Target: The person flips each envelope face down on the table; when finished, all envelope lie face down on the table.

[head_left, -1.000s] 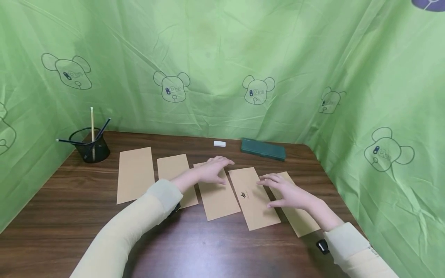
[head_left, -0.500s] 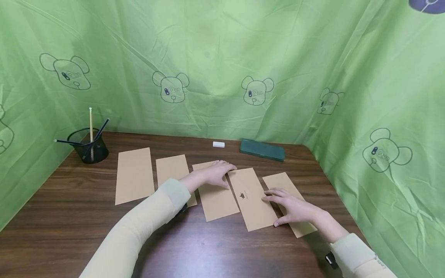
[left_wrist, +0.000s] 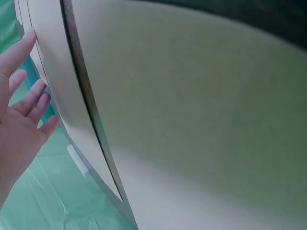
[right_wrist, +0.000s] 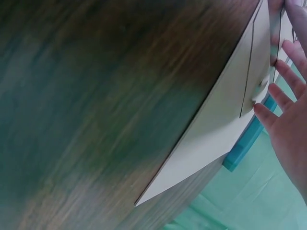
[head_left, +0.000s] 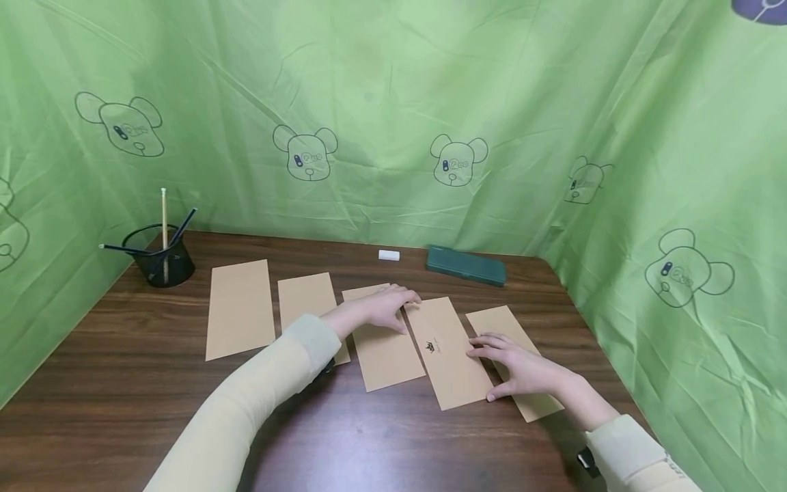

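Observation:
Several brown paper envelopes lie spread in a row on the table. One printed with a small black crown [head_left: 451, 376] lies between my hands. My left hand [head_left: 382, 309] reaches over the envelope beside it [head_left: 390, 365], its fingertips at the crown envelope's upper left corner. At that envelope's right edge, my right hand [head_left: 522, 369] has its fingertips and thumb, while its palm is above the rightmost envelope [head_left: 499, 324]. Spread fingers show on the left hand [left_wrist: 19, 112] in the left wrist view and on the right hand [right_wrist: 293, 117] in the right wrist view.
Further left lie two more envelopes, a leftmost one [head_left: 240, 311] and its neighbour [head_left: 304, 297]. A black mesh pen cup [head_left: 169, 268] with pencils stands at the back left. Along the back are a white eraser [head_left: 389, 255] and a dark green case [head_left: 465, 266], before a green curtain [head_left: 381, 205].
Both hands have come down to the crown envelope: the left slightly right and lower, the right down along the right edge. In the last half second they have barely moved.

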A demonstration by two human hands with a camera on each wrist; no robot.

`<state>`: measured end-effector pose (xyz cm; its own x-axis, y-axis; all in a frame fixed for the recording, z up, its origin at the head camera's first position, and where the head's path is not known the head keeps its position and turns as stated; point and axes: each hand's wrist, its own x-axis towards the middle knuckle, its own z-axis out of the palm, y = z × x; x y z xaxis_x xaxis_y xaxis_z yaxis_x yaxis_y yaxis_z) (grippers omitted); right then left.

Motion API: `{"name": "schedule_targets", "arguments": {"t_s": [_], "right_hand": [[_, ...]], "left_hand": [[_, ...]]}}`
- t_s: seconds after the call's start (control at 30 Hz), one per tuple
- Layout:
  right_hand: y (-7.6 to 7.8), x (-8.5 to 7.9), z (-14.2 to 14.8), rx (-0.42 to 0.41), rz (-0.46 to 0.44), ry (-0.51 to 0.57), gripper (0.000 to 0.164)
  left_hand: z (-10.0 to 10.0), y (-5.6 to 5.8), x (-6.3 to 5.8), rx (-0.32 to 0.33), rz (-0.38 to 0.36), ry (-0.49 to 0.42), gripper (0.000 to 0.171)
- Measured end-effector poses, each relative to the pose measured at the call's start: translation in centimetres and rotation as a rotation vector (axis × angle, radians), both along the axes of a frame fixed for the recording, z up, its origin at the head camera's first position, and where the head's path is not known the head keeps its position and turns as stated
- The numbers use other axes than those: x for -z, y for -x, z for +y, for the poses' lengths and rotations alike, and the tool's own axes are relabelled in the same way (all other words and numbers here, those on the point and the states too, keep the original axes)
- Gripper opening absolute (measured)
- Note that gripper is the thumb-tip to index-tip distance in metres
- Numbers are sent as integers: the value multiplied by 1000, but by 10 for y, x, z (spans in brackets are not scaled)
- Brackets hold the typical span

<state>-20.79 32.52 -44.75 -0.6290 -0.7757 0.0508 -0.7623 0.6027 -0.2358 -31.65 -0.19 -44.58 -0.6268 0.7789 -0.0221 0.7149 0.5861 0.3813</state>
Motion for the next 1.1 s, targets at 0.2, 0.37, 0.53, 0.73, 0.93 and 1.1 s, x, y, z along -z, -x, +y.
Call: {"name": "schedule_targets", "arguments": {"t_s": [0.2,0.37,0.53,0.73,0.93,1.1], "right_hand": [[-1,0,0,6,-11,14,81],[-1,0,0,3,-5,10,81],[-1,-2,-2,4,-11,5,82],[-2,-1,-3,4,-10,5,81],[-4,-4,-5,27,-32,21,77],[-3,-10,-9,58,-66,58,63]], "left_hand": [[2,3,-2,-2,-18,-27,63],[5,8,-5,1,-42,-80,57],[7,10,-7,14,-62,-79,56],[9,12,-7,38,-10,-86,51],[8,14,-9,44,21,-138,37],[7,17,-13,70,67,-183,26]]}}
